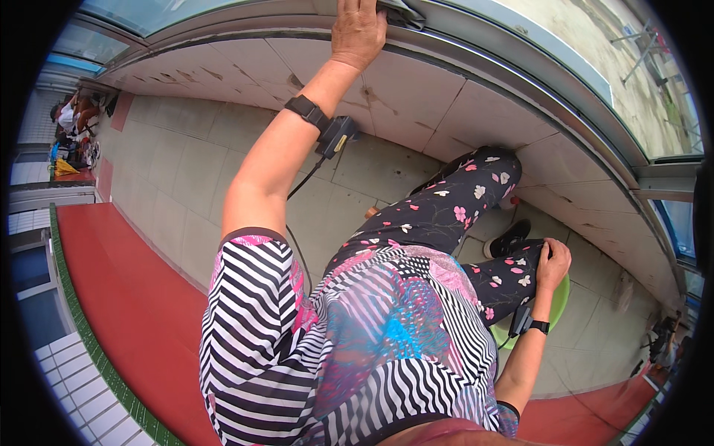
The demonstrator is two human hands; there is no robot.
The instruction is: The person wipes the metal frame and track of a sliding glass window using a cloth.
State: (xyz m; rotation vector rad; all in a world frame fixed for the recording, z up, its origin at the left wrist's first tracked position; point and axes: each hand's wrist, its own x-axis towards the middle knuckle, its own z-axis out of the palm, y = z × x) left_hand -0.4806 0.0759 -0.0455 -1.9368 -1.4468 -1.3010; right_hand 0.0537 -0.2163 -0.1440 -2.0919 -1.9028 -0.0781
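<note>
My left hand (358,34) reaches up to the metal window frame (446,50) at the top of the view. A crumpled grey cloth (404,15) sticks out from under its thumb side, and the fingertips are cut off by the picture's edge. My right hand (553,263) rests on my bent right knee, fingers loosely spread and holding nothing. Below that leg and forearm, part of a light green plastic basin (559,304) shows; its inside is mostly hidden. Floral trousers (446,195) cover my legs, the left knee close to the tiled wall.
The low wall of stained pinkish tiles (413,111) curves beneath the windows. Grey floor tiles (184,139) run along a red strip (128,245) with a green edge. A seated person (71,116) is far left among various items. Black boxes with cables are strapped to my wrists.
</note>
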